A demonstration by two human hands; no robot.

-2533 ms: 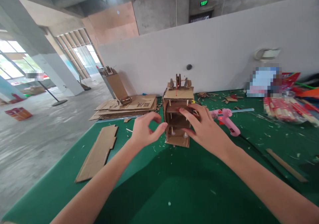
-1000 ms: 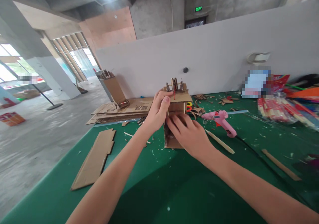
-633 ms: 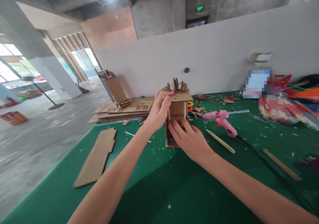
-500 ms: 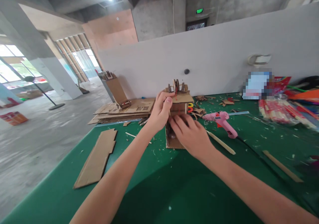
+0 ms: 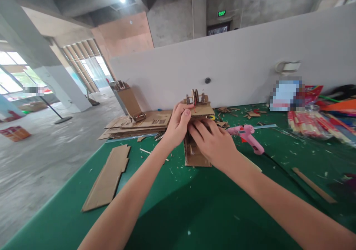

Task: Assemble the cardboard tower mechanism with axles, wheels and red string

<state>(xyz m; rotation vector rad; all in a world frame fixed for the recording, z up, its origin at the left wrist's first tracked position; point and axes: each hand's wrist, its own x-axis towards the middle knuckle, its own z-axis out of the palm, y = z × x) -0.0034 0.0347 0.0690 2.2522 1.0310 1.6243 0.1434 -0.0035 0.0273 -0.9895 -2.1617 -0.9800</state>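
Observation:
A cardboard structure stands upright on the green table, with an open front and a flat top. Round cardboard discs and small supports sit on that top, with something thin and red beside them. My left hand is closed around the structure's upper left edge, its thumb pressed toward the fingers. Under the top, my right hand reaches into the open front with bent fingers. Its fingertips are partly hidden, and what they pinch cannot be made out.
Right of the structure lies a pink glue gun with a black cord. A cut cardboard piece lies at left, and cardboard sheets are stacked behind it. Another cardboard model stands on them. Packaged sticks and scraps lie at right.
My right hand has moved up inside the structure, toward the underside of its top, uncovering more of the lower interior. My left hand keeps its hold.

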